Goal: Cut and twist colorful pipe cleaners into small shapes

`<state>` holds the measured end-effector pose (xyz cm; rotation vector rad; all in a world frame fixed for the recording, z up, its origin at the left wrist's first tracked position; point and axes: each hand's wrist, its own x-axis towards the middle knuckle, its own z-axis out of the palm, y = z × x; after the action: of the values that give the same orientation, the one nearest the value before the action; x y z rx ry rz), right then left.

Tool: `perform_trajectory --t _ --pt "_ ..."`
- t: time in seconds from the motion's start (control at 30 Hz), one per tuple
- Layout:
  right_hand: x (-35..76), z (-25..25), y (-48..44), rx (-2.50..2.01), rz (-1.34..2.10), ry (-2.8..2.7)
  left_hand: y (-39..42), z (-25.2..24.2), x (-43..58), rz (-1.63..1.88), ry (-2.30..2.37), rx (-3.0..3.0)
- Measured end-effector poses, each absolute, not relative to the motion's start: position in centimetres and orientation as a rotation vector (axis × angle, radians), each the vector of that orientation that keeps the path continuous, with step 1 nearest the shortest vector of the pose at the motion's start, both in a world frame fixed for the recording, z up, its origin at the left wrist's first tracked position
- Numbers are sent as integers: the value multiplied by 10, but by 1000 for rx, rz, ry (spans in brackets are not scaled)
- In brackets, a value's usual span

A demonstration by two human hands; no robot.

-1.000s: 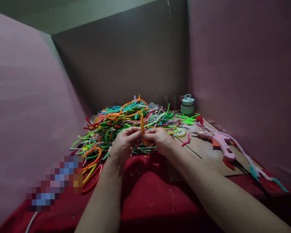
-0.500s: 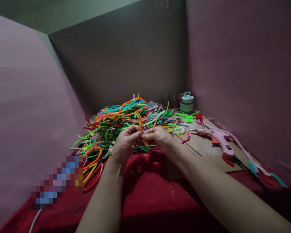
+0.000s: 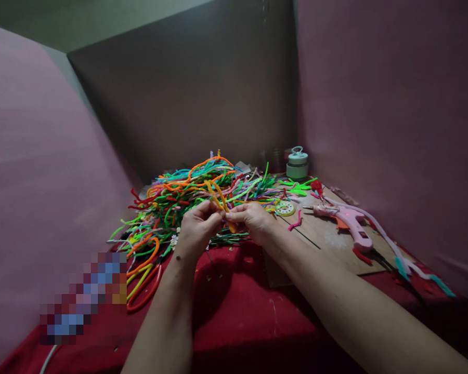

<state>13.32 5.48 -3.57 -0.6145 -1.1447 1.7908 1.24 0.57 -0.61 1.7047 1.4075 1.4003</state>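
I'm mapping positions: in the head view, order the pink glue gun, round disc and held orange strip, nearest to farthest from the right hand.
1. Orange strip, held in the right hand.
2. Round disc, right of the hand.
3. Pink glue gun, farther right.

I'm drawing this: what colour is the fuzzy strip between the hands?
The fuzzy strip is yellow-orange, best seen in the head view.

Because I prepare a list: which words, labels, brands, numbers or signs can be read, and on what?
None can be read.
Pink glue gun: no lettering distinguishable.
Yellow-rimmed disc: dark marks, too small to read.
Mint-lidded jar: nothing legible.
Held orange strand: no text visible.
Pixelated patch: anything there is hidden.
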Motion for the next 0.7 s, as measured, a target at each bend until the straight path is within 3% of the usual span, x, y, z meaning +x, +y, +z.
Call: perform_trajectory --t 0.27,0.53,0.7 --pt "139 -35 57 -622 1848 -1202 7 -9 11 1410 1350 1955" --pt "140 -34 55 -604 1836 -1370 0 2 -8 1077 1609 2847" --pt "139 -35 58 -686 1739 -1469 -4 9 -5 777 1627 3085"
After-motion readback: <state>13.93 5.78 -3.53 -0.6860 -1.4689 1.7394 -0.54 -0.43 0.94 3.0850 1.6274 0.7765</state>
